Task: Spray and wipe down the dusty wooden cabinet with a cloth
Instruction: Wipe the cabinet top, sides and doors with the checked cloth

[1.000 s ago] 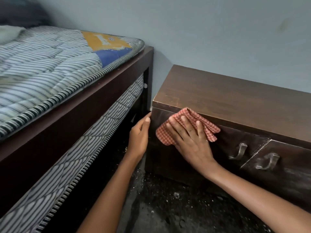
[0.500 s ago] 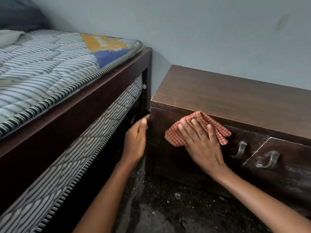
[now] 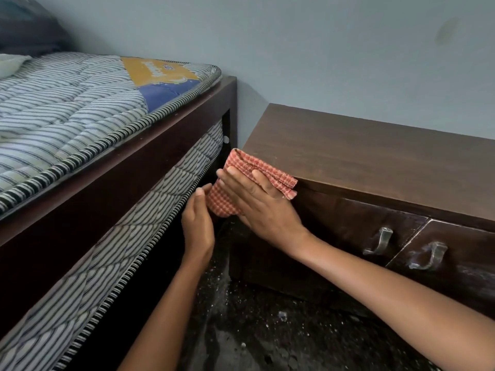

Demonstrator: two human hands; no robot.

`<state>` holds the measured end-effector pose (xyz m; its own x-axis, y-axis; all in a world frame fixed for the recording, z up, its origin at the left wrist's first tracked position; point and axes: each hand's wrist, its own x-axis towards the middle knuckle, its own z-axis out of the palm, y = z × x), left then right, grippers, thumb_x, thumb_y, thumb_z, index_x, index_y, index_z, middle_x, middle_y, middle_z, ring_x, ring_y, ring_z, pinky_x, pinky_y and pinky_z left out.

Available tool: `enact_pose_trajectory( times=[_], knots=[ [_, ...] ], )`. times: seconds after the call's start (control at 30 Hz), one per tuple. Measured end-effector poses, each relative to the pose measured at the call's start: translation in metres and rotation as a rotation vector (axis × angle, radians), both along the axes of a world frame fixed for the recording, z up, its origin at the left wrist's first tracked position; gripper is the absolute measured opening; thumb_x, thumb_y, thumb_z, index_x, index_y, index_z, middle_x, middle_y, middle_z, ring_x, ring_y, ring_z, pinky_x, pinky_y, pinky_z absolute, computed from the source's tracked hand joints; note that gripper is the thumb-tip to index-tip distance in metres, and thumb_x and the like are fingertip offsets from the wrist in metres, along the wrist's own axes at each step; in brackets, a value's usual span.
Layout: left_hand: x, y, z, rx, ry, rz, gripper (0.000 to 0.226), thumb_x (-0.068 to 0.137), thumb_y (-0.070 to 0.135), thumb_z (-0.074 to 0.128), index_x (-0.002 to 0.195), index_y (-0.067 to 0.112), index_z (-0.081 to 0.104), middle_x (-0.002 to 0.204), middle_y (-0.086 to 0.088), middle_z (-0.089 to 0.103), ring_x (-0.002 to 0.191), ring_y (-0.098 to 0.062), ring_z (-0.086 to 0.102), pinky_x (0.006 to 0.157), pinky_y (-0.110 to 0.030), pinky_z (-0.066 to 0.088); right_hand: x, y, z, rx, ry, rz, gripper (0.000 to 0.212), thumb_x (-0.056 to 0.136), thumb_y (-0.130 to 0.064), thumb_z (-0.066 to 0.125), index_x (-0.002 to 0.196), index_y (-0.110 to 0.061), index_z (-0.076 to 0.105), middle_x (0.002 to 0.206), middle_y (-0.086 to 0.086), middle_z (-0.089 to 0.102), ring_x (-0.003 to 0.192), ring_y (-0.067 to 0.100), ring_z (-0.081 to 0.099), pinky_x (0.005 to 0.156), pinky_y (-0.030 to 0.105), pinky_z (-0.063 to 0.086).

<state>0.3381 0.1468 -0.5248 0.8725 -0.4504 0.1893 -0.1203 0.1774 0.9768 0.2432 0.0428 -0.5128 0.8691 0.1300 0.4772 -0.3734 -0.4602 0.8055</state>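
Observation:
A low dark wooden cabinet [image 3: 369, 156] stands against the wall, with two metal drawer handles [image 3: 379, 241] on its front. A red checked cloth [image 3: 254, 167] is wrapped over the cabinet's front left corner. My right hand [image 3: 259, 204] lies flat on the cloth, fingers spread, pressing it to the corner. My left hand [image 3: 198, 223] is beside the cabinet's left side, its fingertips touching the cloth's lower edge. No spray bottle is in view.
A bed with a dark wooden frame [image 3: 166, 137] and a striped mattress [image 3: 67, 111] stands close on the left, leaving a narrow gap beside the cabinet. A second striped mattress [image 3: 107, 250] sits under the frame. The dark floor [image 3: 254, 330] is speckled with dust.
My right hand slid the cloth left from the cabinet's front face to its left corner. My left hand rose slightly and now touches the cloth.

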Motion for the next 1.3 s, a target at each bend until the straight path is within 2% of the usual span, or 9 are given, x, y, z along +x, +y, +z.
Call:
enact_pose_trajectory(
  times=[0.2, 0.3, 0.53, 0.63, 0.77, 0.87, 0.93, 1.07, 1.3],
  knots=[
    [-0.013, -0.005, 0.001, 0.025, -0.112, -0.020, 0.029, 0.099, 0.026, 0.033, 0.115, 0.021, 0.057, 0.110, -0.004, 0.064, 0.105, -0.016, 0.060, 0.095, -0.035, 0.048, -0.055, -0.025, -0.008, 0.008, -0.117, -0.007, 0.062, 0.096, -0.028, 0.037, 0.151, -0.014, 0.012, 0.159, 0.000, 0.000, 0.146, 0.022, -0.004, 0.116, 0.042, -0.004],
    [-0.021, -0.009, -0.001, 0.111, -0.266, -0.003, 0.035, 0.095, 0.030, 0.039, 0.127, 0.022, 0.050, 0.125, 0.001, 0.056, 0.115, -0.010, 0.052, 0.102, -0.038, 0.044, -0.083, -0.034, -0.011, 0.014, -0.144, -0.074, 0.070, 0.093, -0.029, 0.044, 0.151, -0.015, 0.007, 0.157, 0.004, -0.017, 0.144, 0.024, -0.017, 0.115, 0.043, -0.011],
    [-0.042, -0.022, 0.002, 0.272, -0.669, 0.146, 0.064, 0.088, 0.040, 0.037, 0.146, 0.018, 0.020, 0.152, -0.003, 0.026, 0.140, -0.011, 0.022, 0.113, -0.040, 0.016, -0.132, -0.045, -0.010, 0.110, -0.184, -0.169, 0.070, 0.092, -0.028, 0.039, 0.151, -0.019, 0.003, 0.157, -0.001, -0.019, 0.144, 0.021, -0.016, 0.115, 0.044, -0.011],
    [-0.041, -0.027, -0.003, 0.266, -0.619, 0.151, 0.063, 0.090, 0.042, 0.030, 0.147, 0.018, 0.017, 0.152, -0.004, 0.026, 0.136, -0.005, 0.018, 0.114, -0.038, 0.013, -0.159, -0.049, -0.010, 0.264, -0.325, -0.193, 0.082, 0.083, -0.027, 0.043, 0.151, -0.019, -0.002, 0.158, -0.003, -0.016, 0.145, 0.020, -0.012, 0.116, 0.045, -0.010],
    [-0.034, -0.028, -0.010, 0.226, -0.565, 0.192, 0.052, 0.093, 0.036, 0.027, 0.138, 0.014, 0.038, 0.139, -0.007, 0.045, 0.129, -0.019, 0.039, 0.107, -0.032, 0.021, -0.186, -0.046, -0.002, 0.458, -0.490, -0.264, 0.085, 0.084, -0.037, 0.045, 0.150, -0.016, -0.004, 0.158, -0.003, -0.016, 0.146, 0.022, -0.011, 0.116, 0.049, -0.005],
    [-0.023, -0.027, -0.012, 0.204, -0.531, 0.206, 0.040, 0.095, 0.026, 0.029, 0.121, 0.011, 0.055, 0.118, -0.008, 0.061, 0.111, -0.025, 0.054, 0.104, -0.049, 0.036, -0.183, -0.042, 0.001, 0.502, -0.507, -0.274, 0.082, 0.083, -0.031, 0.045, 0.151, -0.017, 0.001, 0.158, -0.005, -0.013, 0.146, 0.023, -0.008, 0.115, 0.053, -0.002],
    [-0.015, -0.023, -0.013, 0.179, -0.469, 0.204, 0.039, 0.095, 0.027, 0.028, 0.108, 0.011, 0.062, 0.103, -0.006, 0.065, 0.100, -0.026, 0.060, 0.094, -0.053, 0.043, -0.178, -0.041, 0.002, 0.495, -0.473, -0.251, 0.082, 0.082, -0.028, 0.047, 0.151, -0.017, 0.004, 0.158, -0.005, -0.011, 0.146, 0.024, -0.007, 0.114, 0.055, -0.002],
    [-0.006, -0.020, -0.016, 0.099, -0.179, 0.156, 0.041, 0.099, 0.025, 0.029, 0.088, 0.009, 0.065, 0.090, -0.007, 0.067, 0.090, -0.025, 0.065, 0.081, -0.029, 0.047, -0.147, -0.037, 0.007, 0.366, -0.262, -0.175, 0.085, 0.080, -0.024, 0.046, 0.151, -0.016, 0.001, 0.158, -0.001, -0.013, 0.145, 0.026, -0.009, 0.114, 0.055, -0.005],
    [0.016, -0.015, -0.027, 0.022, 0.164, -0.010, 0.047, 0.100, 0.029, 0.027, 0.076, 0.015, 0.065, 0.081, -0.004, 0.067, 0.083, -0.022, 0.065, 0.089, -0.037, 0.047, -0.054, -0.015, -0.011, 0.150, -0.105, -0.068, 0.068, 0.094, -0.029, 0.041, 0.151, -0.012, 0.006, 0.159, -0.002, 0.000, 0.146, 0.023, 0.001, 0.113, 0.051, -0.008]
  ],
)
